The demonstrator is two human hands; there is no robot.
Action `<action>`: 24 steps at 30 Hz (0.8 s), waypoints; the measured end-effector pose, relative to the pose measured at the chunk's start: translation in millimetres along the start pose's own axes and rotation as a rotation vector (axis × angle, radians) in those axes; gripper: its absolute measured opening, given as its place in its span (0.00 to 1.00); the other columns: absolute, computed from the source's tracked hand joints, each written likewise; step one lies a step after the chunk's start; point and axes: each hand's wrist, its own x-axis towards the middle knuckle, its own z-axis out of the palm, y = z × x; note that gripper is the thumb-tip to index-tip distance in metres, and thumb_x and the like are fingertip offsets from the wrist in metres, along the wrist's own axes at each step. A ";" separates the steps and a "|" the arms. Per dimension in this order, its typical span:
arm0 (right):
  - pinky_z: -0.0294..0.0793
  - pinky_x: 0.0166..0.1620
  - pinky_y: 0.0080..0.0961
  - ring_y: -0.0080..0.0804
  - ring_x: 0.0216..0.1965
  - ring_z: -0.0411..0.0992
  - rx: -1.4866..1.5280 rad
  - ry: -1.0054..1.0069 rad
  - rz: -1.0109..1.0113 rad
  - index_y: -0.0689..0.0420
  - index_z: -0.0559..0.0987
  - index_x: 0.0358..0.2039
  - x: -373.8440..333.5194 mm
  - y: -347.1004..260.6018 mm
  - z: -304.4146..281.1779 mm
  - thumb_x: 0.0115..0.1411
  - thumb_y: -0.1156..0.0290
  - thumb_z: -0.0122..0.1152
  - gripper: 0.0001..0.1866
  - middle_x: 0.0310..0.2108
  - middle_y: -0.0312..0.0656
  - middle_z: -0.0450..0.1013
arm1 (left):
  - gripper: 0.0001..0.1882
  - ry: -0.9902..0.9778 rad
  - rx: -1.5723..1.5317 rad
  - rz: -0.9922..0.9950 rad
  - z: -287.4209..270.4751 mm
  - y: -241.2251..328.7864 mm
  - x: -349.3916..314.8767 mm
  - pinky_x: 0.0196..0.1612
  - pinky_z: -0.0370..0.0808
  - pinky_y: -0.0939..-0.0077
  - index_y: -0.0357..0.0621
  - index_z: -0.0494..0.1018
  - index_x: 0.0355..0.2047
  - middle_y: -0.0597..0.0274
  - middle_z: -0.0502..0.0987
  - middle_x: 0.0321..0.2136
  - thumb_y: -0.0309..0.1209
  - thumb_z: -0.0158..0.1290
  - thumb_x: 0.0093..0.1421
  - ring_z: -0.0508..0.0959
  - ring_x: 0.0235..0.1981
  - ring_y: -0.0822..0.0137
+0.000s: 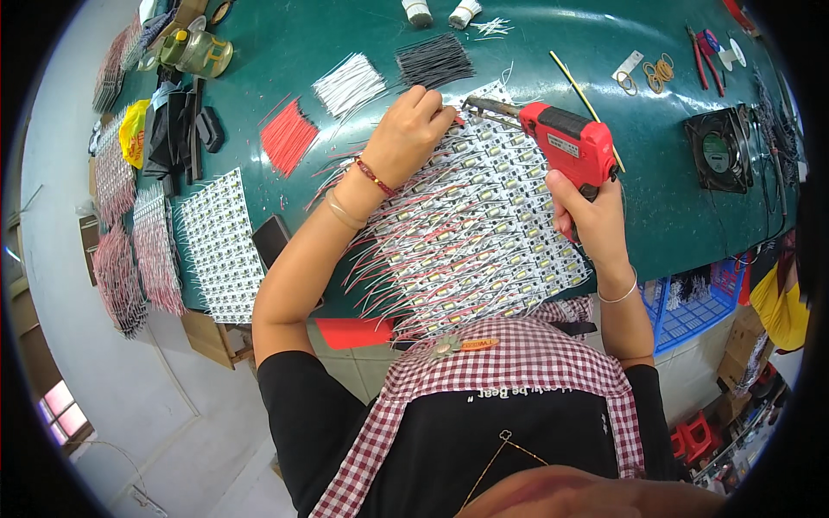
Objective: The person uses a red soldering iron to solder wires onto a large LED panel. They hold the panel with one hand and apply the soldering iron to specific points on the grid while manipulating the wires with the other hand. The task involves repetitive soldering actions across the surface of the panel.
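Note:
My right hand [591, 214] is wrapped round the grip of a red and black soldering gun [566, 142]. The gun's metal tip points left, over the far end of a white circuit board panel [518, 216]. Close to that tip, the fingers of my left hand [408, 129] pinch a short red wire [458, 121]; its end at the board is too small to make out. Rows of small components cover the panel, and many red and white wires trail from it to the left. Bundles of red wires [289, 138], white wires [349, 85] and black wires [434, 60] lie beyond my left arm.
Another board panel [223, 246] lies on the green table [643, 233] at left, beside wired panels [155, 250] and a dark phone [271, 239]. A black fan [718, 148] stands at right, with a yellow stick [574, 91] behind the gun. A blue crate [691, 302] sits below the edge.

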 end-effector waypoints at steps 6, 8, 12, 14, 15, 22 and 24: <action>0.60 0.13 0.14 0.14 0.11 0.64 -0.008 0.022 -0.012 0.60 0.75 0.29 0.6 2.9 2.7 0.57 0.62 0.65 0.14 0.14 0.31 0.67 | 0.11 -0.006 -0.002 0.018 -0.1 -0.8 1.5 0.33 0.71 0.72 0.41 0.76 0.32 0.62 0.67 0.26 0.21 0.53 0.46 0.69 0.30 0.63; 0.61 0.13 0.14 0.15 0.11 0.64 0.020 0.030 -0.021 0.60 0.75 0.29 -2.5 -1.0 2.0 0.57 0.62 0.65 0.14 0.14 0.32 0.68 | 0.11 -0.013 0.000 0.021 -0.9 0.3 1.7 0.34 0.71 0.72 0.41 0.76 0.32 0.62 0.67 0.26 0.21 0.53 0.45 0.69 0.30 0.63; 0.61 0.13 0.14 0.15 0.11 0.65 0.049 0.047 -0.032 0.60 0.75 0.29 -4.1 -2.5 -3.9 0.57 0.62 0.65 0.14 0.14 0.32 0.68 | 0.11 -0.019 0.004 0.031 -2.0 1.0 3.1 0.34 0.71 0.71 0.41 0.76 0.32 0.61 0.67 0.26 0.21 0.53 0.45 0.69 0.30 0.63; 0.61 0.13 0.14 0.15 0.11 0.65 0.047 0.032 -0.027 0.60 0.75 0.28 -5.0 -1.7 -6.4 0.57 0.62 0.65 0.14 0.14 0.32 0.68 | 0.11 -0.025 0.008 0.039 -3.3 1.4 3.5 0.34 0.71 0.71 0.41 0.76 0.32 0.61 0.67 0.26 0.21 0.53 0.46 0.69 0.30 0.63; 0.61 0.13 0.14 0.15 0.11 0.65 0.046 0.024 -0.024 0.60 0.75 0.28 -5.4 -1.5 -7.0 0.57 0.62 0.65 0.14 0.14 0.32 0.68 | 0.10 -0.021 0.009 0.047 -3.4 1.2 3.4 0.34 0.71 0.71 0.41 0.75 0.32 0.62 0.67 0.26 0.21 0.53 0.46 0.69 0.30 0.63; 0.61 0.14 0.14 0.15 0.11 0.64 0.034 0.000 -0.040 0.60 0.76 0.28 -0.4 -0.7 -0.9 0.57 0.62 0.64 0.14 0.13 0.32 0.67 | 0.10 -0.012 0.023 0.070 -1.7 -2.7 1.8 0.33 0.71 0.72 0.40 0.75 0.31 0.61 0.67 0.26 0.21 0.53 0.46 0.69 0.30 0.63; 0.61 0.15 0.14 0.15 0.11 0.64 0.019 -0.018 -0.048 0.60 0.76 0.29 0.9 0.6 -0.4 0.57 0.61 0.64 0.14 0.13 0.31 0.67 | 0.10 0.003 0.014 0.063 -1.7 -1.6 1.1 0.33 0.71 0.71 0.40 0.75 0.31 0.61 0.67 0.26 0.21 0.53 0.46 0.69 0.30 0.63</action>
